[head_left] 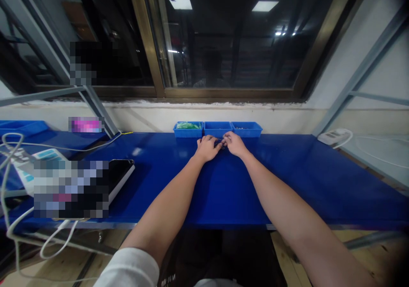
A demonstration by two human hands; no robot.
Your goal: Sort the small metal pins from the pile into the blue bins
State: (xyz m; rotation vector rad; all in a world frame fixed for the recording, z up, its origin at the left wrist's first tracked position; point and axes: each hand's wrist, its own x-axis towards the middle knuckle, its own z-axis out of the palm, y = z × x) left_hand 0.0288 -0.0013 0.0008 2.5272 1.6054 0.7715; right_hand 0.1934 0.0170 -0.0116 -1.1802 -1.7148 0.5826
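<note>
Small dark part pinched between left hand and right hand, both equally near, just before the middle blue plastic bin.

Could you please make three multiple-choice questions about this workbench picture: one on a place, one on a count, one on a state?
1. Where are the hands?
A. just in front of the blue bins
B. on the tablet
C. at the window

2. How many blue bins stand in the row?
A. two
B. three
C. five

3. How are the hands?
A. far apart
B. together on a small part
C. flat, palms up

Answers:
1 A: left hand and right hand are near the blue bins.
2 B: three side by side.
3 B: fingertips meet on a small dark part.
</note>
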